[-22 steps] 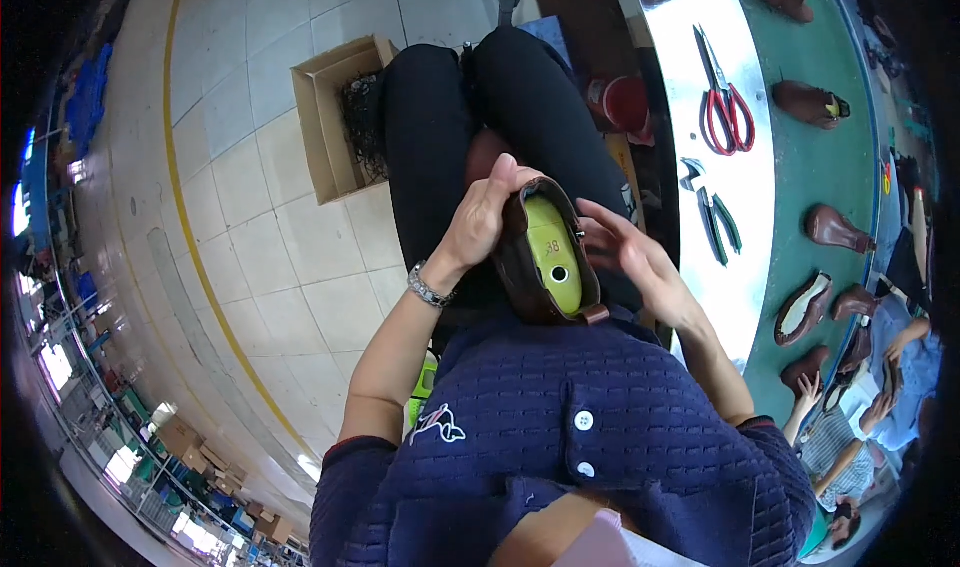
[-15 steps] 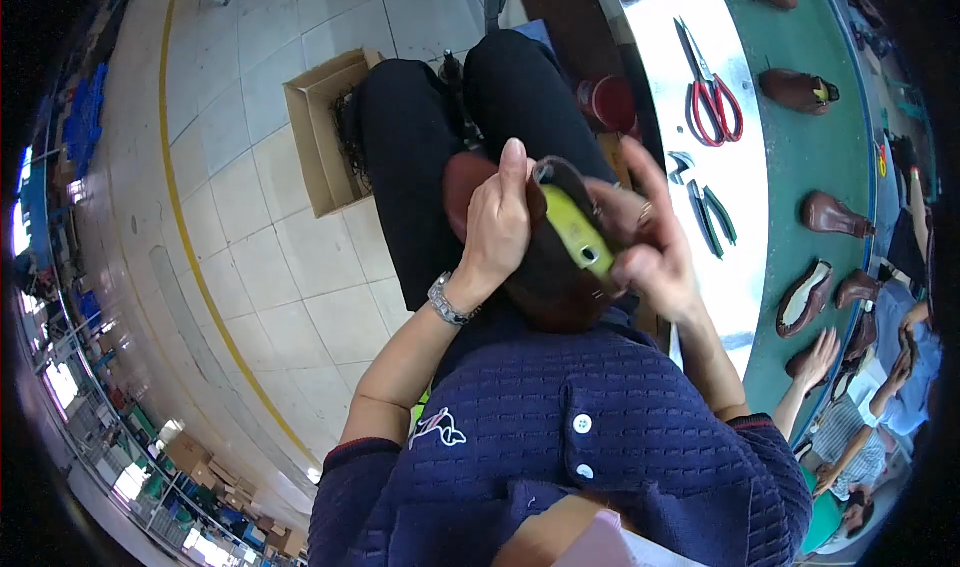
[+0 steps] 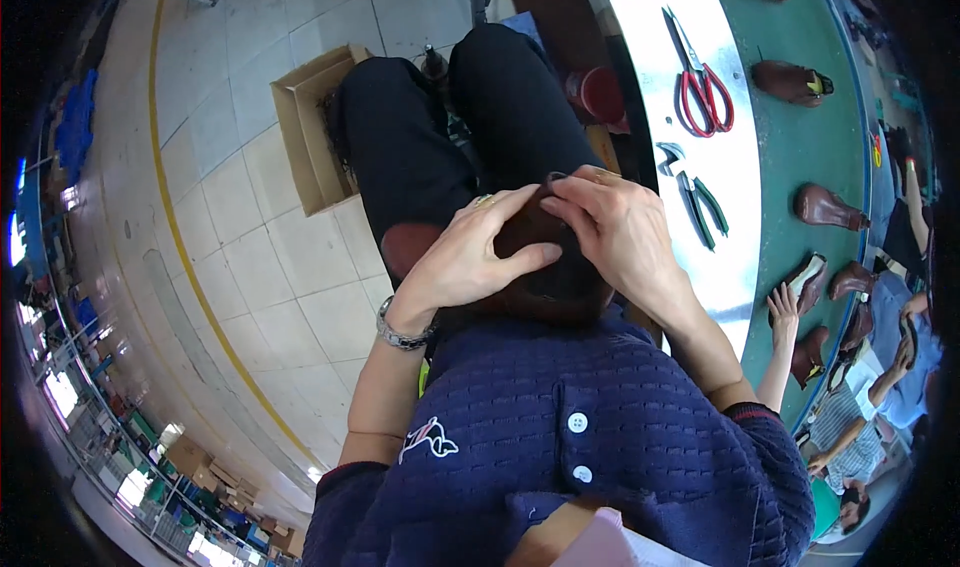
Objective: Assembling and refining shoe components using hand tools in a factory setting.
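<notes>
A reddish-brown leather shoe (image 3: 530, 225) lies across my lap, its smooth rounded end (image 3: 408, 249) showing past my left wrist. My left hand (image 3: 470, 257) holds its side, thumb and forefinger curved apart around the leather. At the upper edge of the shoe, the fingertips of my right hand (image 3: 622, 229) pinch the leather next to my left forefinger. My hands and the shoe's turned position hide its opening and inside.
On the metal ledge to my right lie red-handled scissors (image 3: 705, 102) and green-handled pliers (image 3: 705, 207). Beyond is a green belt (image 3: 745, 297) with several brown shoes; a co-worker's hand (image 3: 783, 312) touches one. A cardboard box (image 3: 305, 147) stands left of my legs, a red container (image 3: 600, 95) right.
The shoe has turned, hiding its yellow inside. My right hand has come in from the side and now pinches its edge. The co-worker's hand has moved farther up the belt.
</notes>
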The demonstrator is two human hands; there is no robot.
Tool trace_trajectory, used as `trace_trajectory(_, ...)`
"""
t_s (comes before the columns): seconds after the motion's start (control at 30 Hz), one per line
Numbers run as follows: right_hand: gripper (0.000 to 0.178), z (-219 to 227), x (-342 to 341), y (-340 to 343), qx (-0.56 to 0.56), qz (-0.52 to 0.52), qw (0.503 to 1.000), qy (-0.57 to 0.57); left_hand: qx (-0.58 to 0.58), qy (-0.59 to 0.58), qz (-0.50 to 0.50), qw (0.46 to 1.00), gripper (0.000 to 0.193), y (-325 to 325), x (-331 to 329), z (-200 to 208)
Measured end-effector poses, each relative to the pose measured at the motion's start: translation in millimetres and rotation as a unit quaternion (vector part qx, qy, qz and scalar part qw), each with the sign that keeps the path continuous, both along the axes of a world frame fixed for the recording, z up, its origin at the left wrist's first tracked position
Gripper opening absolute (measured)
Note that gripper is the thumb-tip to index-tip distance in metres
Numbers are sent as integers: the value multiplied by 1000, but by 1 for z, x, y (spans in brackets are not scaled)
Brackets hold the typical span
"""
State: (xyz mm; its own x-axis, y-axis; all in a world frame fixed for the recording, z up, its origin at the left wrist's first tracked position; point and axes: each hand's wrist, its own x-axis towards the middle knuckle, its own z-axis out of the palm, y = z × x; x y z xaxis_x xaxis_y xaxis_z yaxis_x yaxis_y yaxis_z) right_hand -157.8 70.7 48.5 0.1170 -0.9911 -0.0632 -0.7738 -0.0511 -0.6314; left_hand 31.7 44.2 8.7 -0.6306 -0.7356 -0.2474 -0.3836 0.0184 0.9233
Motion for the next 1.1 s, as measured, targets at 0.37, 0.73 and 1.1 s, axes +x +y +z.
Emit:
trace_trajectory(0.37,11,-91,55,-38,-31,-66,997,-28,255,170,286,908,53,-1,-4,-75)
trace_trajectory(0.73,21,-78,-4,-43,38,-92,993,-58,226,139,115,957,27,-33,-53,-74)
trace_trajectory(1.1,25,-97,17,-75,-22,-150,988,-4,281,194,236,910,30,-44,-57,-91)
